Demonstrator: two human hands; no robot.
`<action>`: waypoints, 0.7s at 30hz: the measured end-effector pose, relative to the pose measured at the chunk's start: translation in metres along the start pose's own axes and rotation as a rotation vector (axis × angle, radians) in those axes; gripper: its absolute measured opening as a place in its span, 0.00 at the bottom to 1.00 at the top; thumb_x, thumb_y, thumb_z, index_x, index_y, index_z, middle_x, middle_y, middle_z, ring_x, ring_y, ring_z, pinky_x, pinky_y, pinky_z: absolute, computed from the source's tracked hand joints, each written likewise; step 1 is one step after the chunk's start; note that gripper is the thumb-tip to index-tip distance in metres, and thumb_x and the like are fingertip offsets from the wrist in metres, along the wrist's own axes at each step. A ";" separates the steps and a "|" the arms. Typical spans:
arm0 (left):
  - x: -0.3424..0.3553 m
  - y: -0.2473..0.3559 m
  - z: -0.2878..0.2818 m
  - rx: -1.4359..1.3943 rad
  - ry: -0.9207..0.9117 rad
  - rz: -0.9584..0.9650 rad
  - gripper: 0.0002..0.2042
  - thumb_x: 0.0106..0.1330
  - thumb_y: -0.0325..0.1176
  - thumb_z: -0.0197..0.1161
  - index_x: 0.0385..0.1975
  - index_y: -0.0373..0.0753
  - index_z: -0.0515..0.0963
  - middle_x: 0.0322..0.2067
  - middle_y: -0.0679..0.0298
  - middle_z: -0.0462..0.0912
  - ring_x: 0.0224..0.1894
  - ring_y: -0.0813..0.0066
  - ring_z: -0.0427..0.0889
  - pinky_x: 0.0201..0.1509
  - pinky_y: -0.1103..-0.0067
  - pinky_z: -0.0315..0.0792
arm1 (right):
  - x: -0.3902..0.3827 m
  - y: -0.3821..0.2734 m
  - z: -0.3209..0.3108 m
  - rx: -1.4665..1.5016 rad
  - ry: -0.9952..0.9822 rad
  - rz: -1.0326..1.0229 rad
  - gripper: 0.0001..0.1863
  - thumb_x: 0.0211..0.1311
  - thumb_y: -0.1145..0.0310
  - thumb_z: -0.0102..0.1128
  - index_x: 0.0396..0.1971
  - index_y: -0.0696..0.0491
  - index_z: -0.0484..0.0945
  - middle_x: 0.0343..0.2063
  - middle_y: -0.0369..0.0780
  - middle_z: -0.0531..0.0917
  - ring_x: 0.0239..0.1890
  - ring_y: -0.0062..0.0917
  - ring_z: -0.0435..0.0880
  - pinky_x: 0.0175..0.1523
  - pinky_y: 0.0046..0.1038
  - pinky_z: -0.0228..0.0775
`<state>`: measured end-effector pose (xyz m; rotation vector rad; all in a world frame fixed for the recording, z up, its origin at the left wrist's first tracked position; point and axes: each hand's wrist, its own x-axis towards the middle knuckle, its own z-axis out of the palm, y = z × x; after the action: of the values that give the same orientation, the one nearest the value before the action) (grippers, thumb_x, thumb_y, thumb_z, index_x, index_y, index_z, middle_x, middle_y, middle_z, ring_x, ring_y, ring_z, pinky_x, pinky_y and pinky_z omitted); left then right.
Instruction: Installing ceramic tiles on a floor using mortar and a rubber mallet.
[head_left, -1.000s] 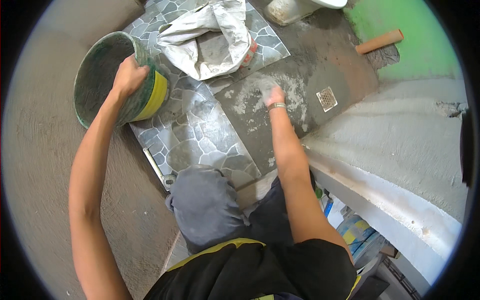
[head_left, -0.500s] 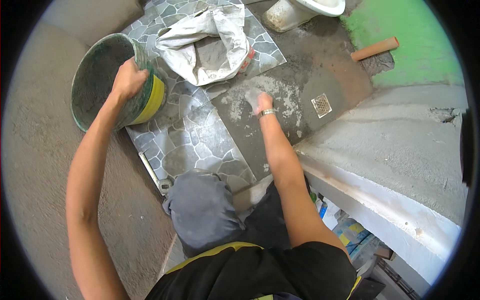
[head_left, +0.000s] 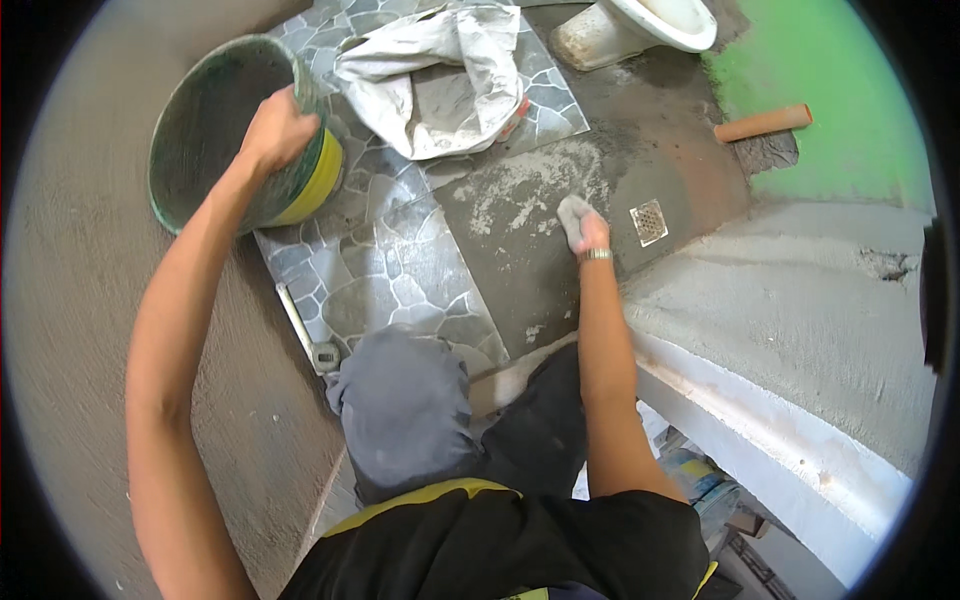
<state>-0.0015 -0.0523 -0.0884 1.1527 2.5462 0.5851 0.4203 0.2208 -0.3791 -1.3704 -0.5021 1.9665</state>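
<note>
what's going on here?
A person grips the bucket by its rim with the left hand. The right hand, its fingers dusted grey, is over the untiled floor, left of the drain; I can't tell if it holds anything. Pale powder lies patchily on that floor. An open sack with grey contents stands on the tiles.

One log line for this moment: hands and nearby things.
left hand: gripping green bucket at rim | right hand: powdery, over grey floor, grip unclear | nearby: open white sack, square drain, orange pipe
</note>
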 end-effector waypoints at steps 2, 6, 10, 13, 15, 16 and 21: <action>-0.001 -0.007 -0.002 0.022 0.012 -0.007 0.20 0.56 0.34 0.56 0.48 0.31 0.77 0.42 0.38 0.82 0.50 0.40 0.80 0.55 0.62 0.72 | -0.036 0.015 0.000 -0.317 -0.213 0.185 0.19 0.70 0.78 0.44 0.58 0.70 0.68 0.55 0.57 0.76 0.56 0.46 0.79 0.59 0.41 0.77; 0.011 -0.007 0.006 0.054 0.024 0.065 0.20 0.55 0.35 0.56 0.45 0.29 0.78 0.41 0.36 0.81 0.49 0.38 0.80 0.55 0.61 0.73 | -0.029 -0.010 0.022 -0.321 -0.269 0.157 0.18 0.64 0.83 0.50 0.54 0.67 0.72 0.51 0.51 0.80 0.53 0.38 0.81 0.55 0.39 0.80; 0.015 0.006 0.009 0.049 0.040 0.084 0.19 0.53 0.34 0.57 0.42 0.27 0.78 0.38 0.34 0.81 0.48 0.39 0.80 0.55 0.60 0.73 | -0.013 -0.042 0.036 -0.700 0.004 -0.520 0.11 0.66 0.75 0.55 0.44 0.64 0.79 0.39 0.47 0.85 0.35 0.32 0.87 0.39 0.31 0.83; 0.004 -0.011 0.000 0.074 0.008 0.052 0.20 0.55 0.33 0.57 0.47 0.28 0.76 0.40 0.37 0.82 0.47 0.40 0.81 0.55 0.61 0.72 | -0.054 -0.047 0.088 -0.899 0.134 -0.542 0.12 0.65 0.67 0.62 0.38 0.62 0.82 0.28 0.43 0.86 0.30 0.26 0.87 0.32 0.27 0.79; -0.001 -0.016 0.001 0.054 0.024 0.027 0.19 0.54 0.33 0.56 0.44 0.28 0.77 0.39 0.36 0.81 0.47 0.39 0.81 0.55 0.60 0.72 | -0.050 -0.031 0.092 -1.070 0.207 -0.593 0.15 0.60 0.61 0.68 0.31 0.60 0.85 0.21 0.42 0.85 0.30 0.26 0.88 0.34 0.28 0.77; 0.003 -0.004 0.006 0.019 0.041 0.048 0.19 0.53 0.33 0.56 0.42 0.28 0.78 0.38 0.35 0.81 0.48 0.39 0.80 0.55 0.60 0.73 | -0.037 -0.029 0.073 -1.271 -0.084 -0.855 0.16 0.56 0.60 0.70 0.29 0.60 0.84 0.23 0.46 0.85 0.32 0.32 0.88 0.37 0.33 0.77; 0.006 -0.016 0.009 0.054 0.075 0.067 0.18 0.54 0.34 0.57 0.42 0.30 0.79 0.37 0.36 0.82 0.46 0.41 0.81 0.53 0.60 0.73 | -0.041 -0.012 0.079 -1.511 0.023 -0.598 0.17 0.50 0.59 0.71 0.30 0.60 0.85 0.29 0.52 0.86 0.37 0.44 0.87 0.46 0.39 0.77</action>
<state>-0.0123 -0.0548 -0.1043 1.2618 2.6092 0.5897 0.3599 0.2052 -0.3152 -1.6348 -2.3297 0.8754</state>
